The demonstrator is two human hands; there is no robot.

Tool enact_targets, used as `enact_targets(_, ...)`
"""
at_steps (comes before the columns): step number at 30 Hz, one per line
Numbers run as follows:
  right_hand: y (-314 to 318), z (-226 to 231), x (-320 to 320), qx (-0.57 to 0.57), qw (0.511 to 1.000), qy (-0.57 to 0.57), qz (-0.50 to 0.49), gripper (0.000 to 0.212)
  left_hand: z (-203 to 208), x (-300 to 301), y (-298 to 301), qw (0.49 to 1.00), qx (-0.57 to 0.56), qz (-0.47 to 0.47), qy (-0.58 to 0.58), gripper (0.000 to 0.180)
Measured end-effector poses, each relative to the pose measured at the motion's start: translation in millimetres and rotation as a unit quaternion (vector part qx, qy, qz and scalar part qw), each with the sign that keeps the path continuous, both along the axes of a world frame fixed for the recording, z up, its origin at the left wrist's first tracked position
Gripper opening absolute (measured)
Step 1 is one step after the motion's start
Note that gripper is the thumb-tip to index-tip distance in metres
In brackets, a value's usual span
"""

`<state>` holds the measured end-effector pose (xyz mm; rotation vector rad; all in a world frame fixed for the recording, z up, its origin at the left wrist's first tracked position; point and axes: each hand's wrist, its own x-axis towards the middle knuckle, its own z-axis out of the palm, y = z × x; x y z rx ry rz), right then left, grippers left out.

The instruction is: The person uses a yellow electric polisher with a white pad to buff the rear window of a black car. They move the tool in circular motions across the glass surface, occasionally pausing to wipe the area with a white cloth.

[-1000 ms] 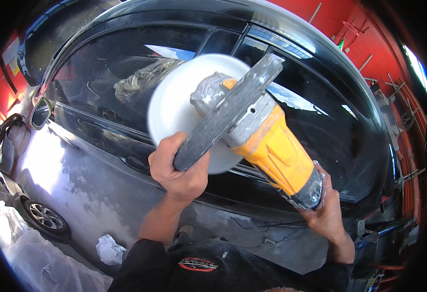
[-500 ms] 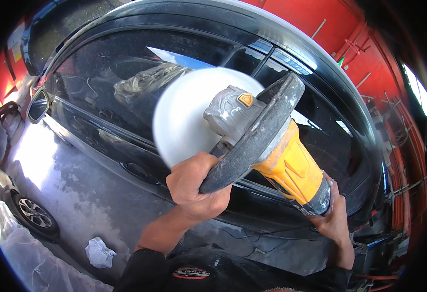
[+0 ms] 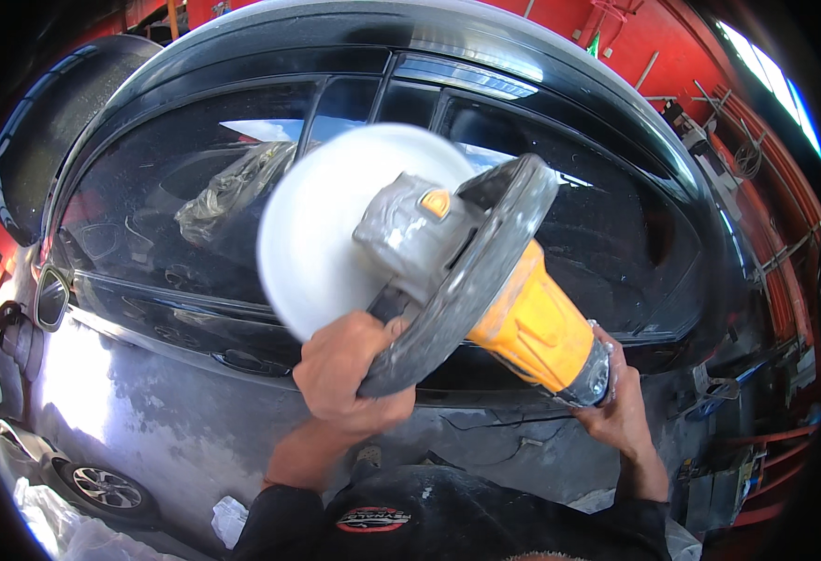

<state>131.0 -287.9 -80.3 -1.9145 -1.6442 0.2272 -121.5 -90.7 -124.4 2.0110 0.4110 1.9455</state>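
Head view: a round white pad (image 3: pixel 326 220), seemingly spinning, overlaps the glossy black car's windows (image 3: pixel 597 243); the left hand (image 3: pixel 350 369) clenches a curved black handle (image 3: pixel 467 285); a red-edged oval shirt emblem (image 3: pixel 373 520) bears lettering; the right hand (image 3: pixel 621 407) wraps the yellow plastic-bodied polisher's (image 3: pixel 534 327) rear. Running it, apparently the step, needs steady guidance.

Looks like smooth yellow plastic on the polisher (image 3: pixel 532 327), scuffed matt handle (image 3: pixel 467 283), glossy paint on the car (image 3: pixel 354 61) toward 12 o'clock, crinkly plastic sheet (image 3: pixel 93 538) near 8.
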Motion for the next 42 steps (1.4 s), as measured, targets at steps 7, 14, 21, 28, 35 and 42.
enact_targets(7, -2, -7, 0, -0.041, 0.998, 0.038, -0.001, 0.090, 4, -1, -8, 0.999, -0.032, 0.008, -0.016, 0.017)
enact_targets(14, 12, 10, -3, 0.044, 0.994, 0.091, -0.029, 0.087, 43, 26, 26, 0.996, 0.028, -0.027, -0.087, 0.025)
enact_targets(21, -4, -11, 2, -0.043, 0.997, 0.064, -0.013, 0.088, 4, 6, -6, 1.000, -0.009, -0.011, -0.012, 0.024)
enact_targets(28, 16, 5, -3, 0.060, 0.997, 0.046, -0.004, 0.087, 50, 17, 32, 0.993, 0.071, 0.085, -0.041, 0.022)
enact_targets(35, 44, 27, -2, 0.014, 0.991, 0.132, 0.034, 0.091, 107, 21, 71, 0.991, -0.021, -0.030, -0.131, 0.013)
enact_targets(42, -16, 9, 46, 0.088, 0.975, 0.205, -0.011, 0.090, 139, 123, 26, 0.997, 0.010, -0.061, -0.049, 0.015)
